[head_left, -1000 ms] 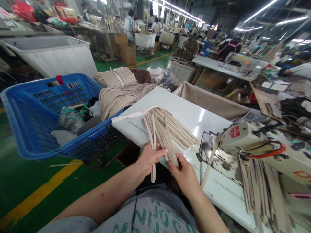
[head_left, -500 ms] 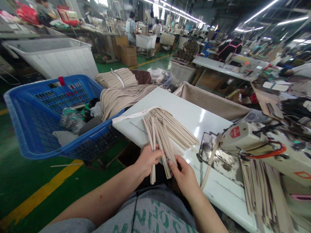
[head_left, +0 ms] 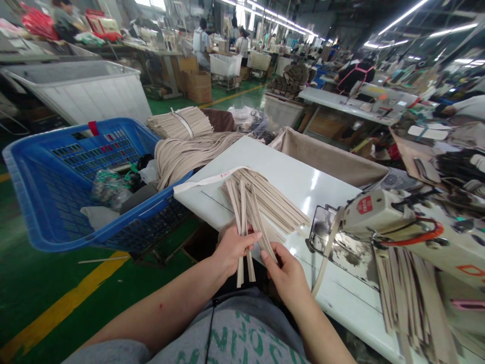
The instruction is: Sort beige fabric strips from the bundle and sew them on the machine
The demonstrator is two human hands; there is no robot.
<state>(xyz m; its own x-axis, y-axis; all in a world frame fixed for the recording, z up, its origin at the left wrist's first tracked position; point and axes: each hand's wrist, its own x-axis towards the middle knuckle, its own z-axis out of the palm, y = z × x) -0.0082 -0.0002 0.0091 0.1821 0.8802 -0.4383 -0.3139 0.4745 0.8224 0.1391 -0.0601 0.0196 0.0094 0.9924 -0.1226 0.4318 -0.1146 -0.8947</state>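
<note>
My left hand is closed around a few beige fabric strips, whose lower ends hang below the fingers at the table's front edge. Close beside it, my right hand pinches more of the strips between thumb and fingers. The upper ends of both groups rest against a pile of similar strips fanned out on the white table. A white band with red writing lies across the top of that pile.
A sewing machine stands at the right, with many strips hanging by it. On the left is a blue plastic basket holding bags. Bundled strips lie behind it. A fabric-lined bin borders the table's far side.
A group of strips in the middle has shifted left, closer to those in my left hand. The gap between the left-hand and right-hand strips is wider.
</note>
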